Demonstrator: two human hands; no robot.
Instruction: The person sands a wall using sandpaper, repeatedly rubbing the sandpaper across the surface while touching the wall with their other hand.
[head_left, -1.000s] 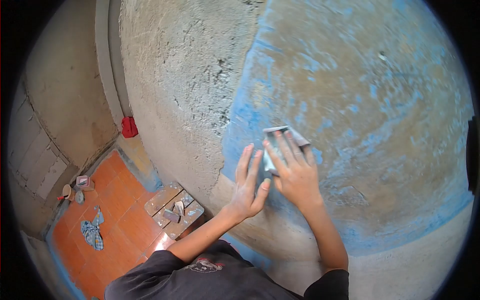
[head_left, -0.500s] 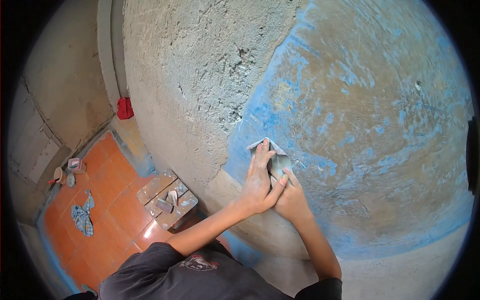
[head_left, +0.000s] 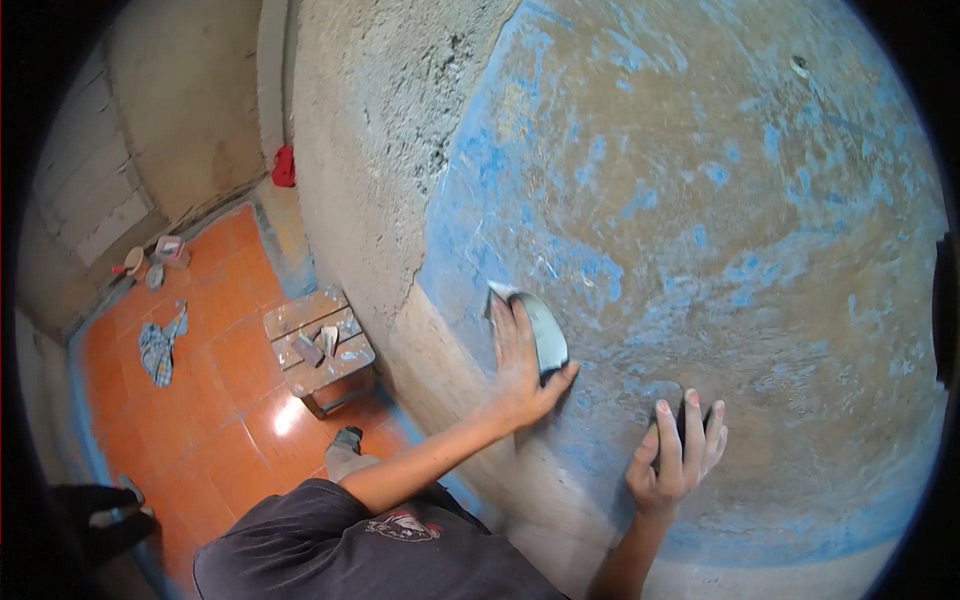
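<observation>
My left hand (head_left: 520, 365) presses a curled grey sheet of sandpaper (head_left: 543, 332) against the wall (head_left: 620, 300), its fingers over the sheet's left part and its thumb near the lower right edge. The wall is brownish with blue patches and streaks around the sheet. To the right and lower, my right hand (head_left: 680, 450) is at the wall with its fingers apart and nothing seen in it.
A paint-spotted wooden stool (head_left: 335, 375) with small blocks (head_left: 308, 349) stands lower left on orange tiles (head_left: 225, 400). A checkered cloth (head_left: 157, 352), small containers (head_left: 172, 250) and a red item (head_left: 284, 167) lie farther off. Dark shapes show at the lower left.
My right hand has left the sheet and moved right and down. My left hand stays on the sheet, which now bulges out to the right. The view has shifted, showing a foot beside the stool.
</observation>
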